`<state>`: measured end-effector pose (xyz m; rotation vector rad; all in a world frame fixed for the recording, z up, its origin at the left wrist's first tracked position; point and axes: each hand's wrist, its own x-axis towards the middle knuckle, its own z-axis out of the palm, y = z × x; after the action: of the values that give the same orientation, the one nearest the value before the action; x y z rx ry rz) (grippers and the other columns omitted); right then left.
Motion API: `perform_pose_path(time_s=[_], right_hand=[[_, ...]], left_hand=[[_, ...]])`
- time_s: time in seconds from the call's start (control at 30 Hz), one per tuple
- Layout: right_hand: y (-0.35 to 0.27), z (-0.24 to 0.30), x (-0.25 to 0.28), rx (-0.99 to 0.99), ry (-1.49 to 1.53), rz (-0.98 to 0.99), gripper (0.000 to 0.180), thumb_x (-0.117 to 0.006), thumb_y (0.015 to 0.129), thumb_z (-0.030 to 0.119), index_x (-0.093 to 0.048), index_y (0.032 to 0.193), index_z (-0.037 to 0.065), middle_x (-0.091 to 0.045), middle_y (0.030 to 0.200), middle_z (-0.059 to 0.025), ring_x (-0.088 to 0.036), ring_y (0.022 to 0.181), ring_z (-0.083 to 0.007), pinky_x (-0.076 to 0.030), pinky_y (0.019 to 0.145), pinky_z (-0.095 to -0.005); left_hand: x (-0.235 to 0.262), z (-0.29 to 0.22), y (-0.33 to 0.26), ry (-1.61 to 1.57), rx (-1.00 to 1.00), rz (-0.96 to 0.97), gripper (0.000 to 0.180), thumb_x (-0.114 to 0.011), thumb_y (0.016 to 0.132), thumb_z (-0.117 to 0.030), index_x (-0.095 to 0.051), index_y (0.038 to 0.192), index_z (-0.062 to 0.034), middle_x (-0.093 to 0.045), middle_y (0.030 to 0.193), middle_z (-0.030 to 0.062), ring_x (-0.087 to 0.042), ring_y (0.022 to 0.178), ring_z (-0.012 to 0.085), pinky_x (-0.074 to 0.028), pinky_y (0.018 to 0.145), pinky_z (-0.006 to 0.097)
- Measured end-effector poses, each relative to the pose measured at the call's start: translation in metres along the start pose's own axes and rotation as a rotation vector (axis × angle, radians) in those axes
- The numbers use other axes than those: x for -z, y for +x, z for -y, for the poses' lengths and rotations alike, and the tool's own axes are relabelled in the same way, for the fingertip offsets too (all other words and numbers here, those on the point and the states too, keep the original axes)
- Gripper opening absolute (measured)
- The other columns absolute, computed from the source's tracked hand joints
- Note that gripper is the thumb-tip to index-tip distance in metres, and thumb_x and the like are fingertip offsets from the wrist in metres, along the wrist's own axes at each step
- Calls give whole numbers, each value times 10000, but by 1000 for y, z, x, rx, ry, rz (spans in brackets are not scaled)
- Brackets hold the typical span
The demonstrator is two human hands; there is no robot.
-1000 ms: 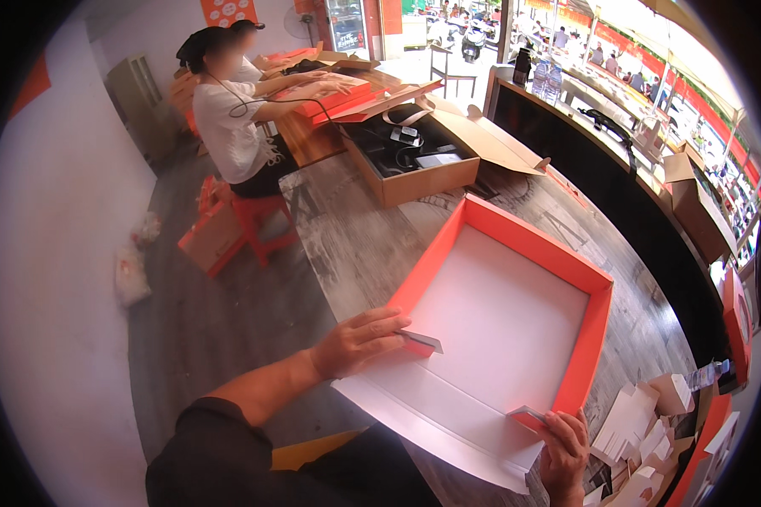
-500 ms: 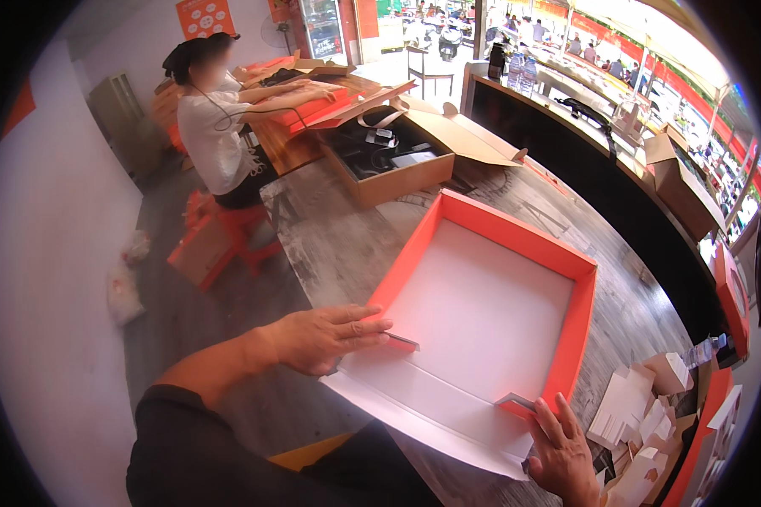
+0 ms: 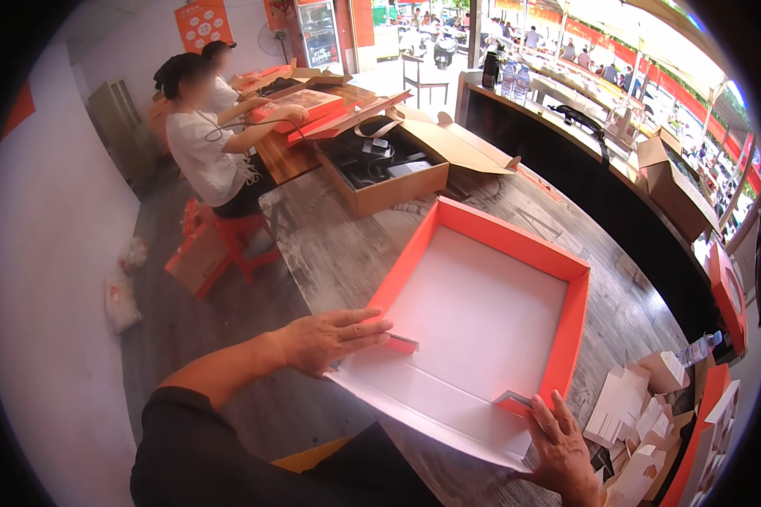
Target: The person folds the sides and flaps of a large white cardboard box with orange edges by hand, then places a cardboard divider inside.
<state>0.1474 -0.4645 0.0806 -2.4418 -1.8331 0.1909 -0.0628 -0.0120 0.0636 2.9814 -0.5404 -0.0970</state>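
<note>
An orange-walled cardboard box with a white inside lies on the table in front of me. Its near side is an unfolded white front flap, and a short orange tab turns inward at each near corner. My left hand lies with fingers stretched out over the near end of the left wall, beside the left tab. At the near right corner, my right hand is open, its fingers spread against the wall by the right tab and its thumb at the flap's edge.
Beyond the box stands an open brown carton with black items and a cable. Cut cardboard pieces and a plastic bottle lie at the right. Two people work with orange boxes at the far left; the nearer one, in a white shirt, is beside a red stool.
The front flap's near right edge has risen slightly. Both my hands keep their places on the box. The co-worker in white has leaned back, and a second person shows behind.
</note>
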Motion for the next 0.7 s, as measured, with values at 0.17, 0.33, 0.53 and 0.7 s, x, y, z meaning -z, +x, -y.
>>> perform_pose_path(time_s=[0.17,0.33,0.53,0.7], right_hand=[[0,-6,-29,27,-65,-210,644,-857,747,290,-705,1311,20,-458,1606,-93,-361,1526,-410,-429,1194,-507],[5,-13,-47,35,17,-407,552,-852,782,262,-694,1259,33,-615,1463,-106,-520,1415,-413,-503,1125,-494],[11,-23,-62,33,171,-650,452,-830,868,240,-633,1233,61,-753,1226,-113,-707,1167,-409,-574,1015,-503],[16,-22,-65,-31,178,-721,527,-829,890,209,-569,1302,8,-769,1171,-113,-745,1061,-392,-587,969,-493]], left_hand=[[-10,4,2,-57,-25,-174,973,-895,743,-296,-459,1574,-40,-364,1694,111,-305,1583,347,-346,1270,438],[-28,8,5,-133,-35,-382,745,-860,824,-265,-579,1483,-62,-505,1597,129,-431,1510,374,-417,1221,447],[-37,18,17,-283,-87,-559,581,-842,850,-171,-638,1382,-62,-630,1455,118,-539,1416,384,-459,1180,499],[-54,26,25,-463,-63,-691,502,-841,859,-92,-635,1312,-31,-689,1348,122,-641,1293,345,-499,1118,473]])
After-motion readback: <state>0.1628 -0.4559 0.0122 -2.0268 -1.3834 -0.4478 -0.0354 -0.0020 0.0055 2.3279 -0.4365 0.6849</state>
